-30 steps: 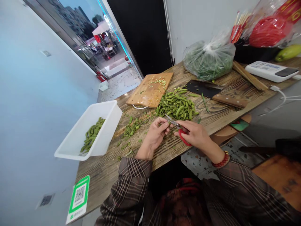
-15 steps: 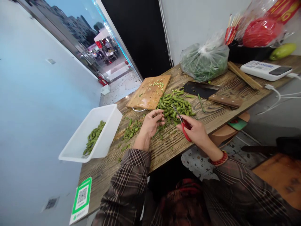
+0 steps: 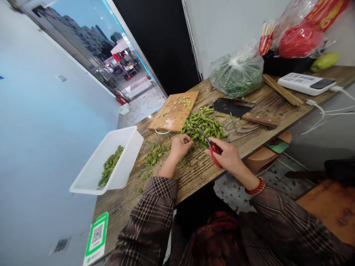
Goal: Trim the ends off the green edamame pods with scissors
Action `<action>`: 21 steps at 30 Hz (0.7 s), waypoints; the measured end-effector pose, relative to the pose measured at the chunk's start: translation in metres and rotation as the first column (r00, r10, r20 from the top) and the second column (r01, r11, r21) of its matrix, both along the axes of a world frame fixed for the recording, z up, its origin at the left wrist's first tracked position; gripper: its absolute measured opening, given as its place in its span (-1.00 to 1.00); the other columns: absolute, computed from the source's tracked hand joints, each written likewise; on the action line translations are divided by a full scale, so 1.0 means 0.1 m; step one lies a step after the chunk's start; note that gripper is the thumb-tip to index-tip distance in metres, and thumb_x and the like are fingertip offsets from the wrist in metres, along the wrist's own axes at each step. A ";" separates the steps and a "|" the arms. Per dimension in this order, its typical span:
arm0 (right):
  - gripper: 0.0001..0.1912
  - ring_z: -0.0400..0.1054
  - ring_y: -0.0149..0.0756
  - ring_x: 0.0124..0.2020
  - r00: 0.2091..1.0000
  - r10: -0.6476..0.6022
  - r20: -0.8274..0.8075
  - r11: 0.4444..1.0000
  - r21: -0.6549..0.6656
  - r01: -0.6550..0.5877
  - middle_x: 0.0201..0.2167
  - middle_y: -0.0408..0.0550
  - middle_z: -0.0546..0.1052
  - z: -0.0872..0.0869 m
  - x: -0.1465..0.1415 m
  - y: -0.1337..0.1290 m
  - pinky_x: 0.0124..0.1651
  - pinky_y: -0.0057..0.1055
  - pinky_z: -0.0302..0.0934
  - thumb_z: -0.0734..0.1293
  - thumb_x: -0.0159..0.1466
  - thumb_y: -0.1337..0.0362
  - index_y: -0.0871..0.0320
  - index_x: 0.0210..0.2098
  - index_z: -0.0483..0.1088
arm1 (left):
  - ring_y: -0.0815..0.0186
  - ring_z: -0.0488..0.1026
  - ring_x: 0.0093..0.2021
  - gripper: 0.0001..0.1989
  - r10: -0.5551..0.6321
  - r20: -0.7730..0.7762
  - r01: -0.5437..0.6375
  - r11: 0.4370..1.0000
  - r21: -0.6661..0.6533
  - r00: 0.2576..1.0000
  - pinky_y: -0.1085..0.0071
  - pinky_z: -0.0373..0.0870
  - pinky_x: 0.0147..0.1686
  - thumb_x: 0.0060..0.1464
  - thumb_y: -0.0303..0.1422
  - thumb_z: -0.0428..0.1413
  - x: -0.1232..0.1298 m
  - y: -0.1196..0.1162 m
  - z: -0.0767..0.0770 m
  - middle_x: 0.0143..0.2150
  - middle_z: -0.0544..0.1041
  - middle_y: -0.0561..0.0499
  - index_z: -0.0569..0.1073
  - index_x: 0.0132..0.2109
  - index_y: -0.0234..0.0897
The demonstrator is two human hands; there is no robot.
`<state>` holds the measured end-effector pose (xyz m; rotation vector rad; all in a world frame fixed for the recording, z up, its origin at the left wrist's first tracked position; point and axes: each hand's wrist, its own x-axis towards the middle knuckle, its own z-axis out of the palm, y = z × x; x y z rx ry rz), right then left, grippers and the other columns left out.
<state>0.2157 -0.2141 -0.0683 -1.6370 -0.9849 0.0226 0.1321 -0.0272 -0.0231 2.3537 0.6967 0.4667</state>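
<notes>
The right hand (image 3: 226, 153) grips scissors (image 3: 209, 142) by the bean pile (image 3: 206, 123). I can't tell if the left hand's (image 3: 179, 147) fingers pinch.

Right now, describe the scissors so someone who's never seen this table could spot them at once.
Find the wooden table, then the heap of green pods on it. At the near side of that heap, the right hand, with a red bracelet at its wrist, holds the scissors, tips toward the pods. Red handles set them apart from the brown-handled cleaver nearby.
</notes>
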 end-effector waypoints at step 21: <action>-0.53 0.28 -0.36 -0.49 0.975 0.166 0.148 0.977 -0.157 -0.142 -0.43 -0.10 0.44 0.03 -0.04 -0.01 -0.40 -0.41 0.23 0.37 0.19 0.03 0.10 0.03 0.40 | 0.39 0.30 -0.39 -0.85 0.086 0.251 0.014 0.927 -0.374 0.964 0.46 0.21 -0.29 -0.11 -0.34 0.24 -0.60 -0.20 0.10 -0.43 0.41 0.09 0.50 -0.33 -0.28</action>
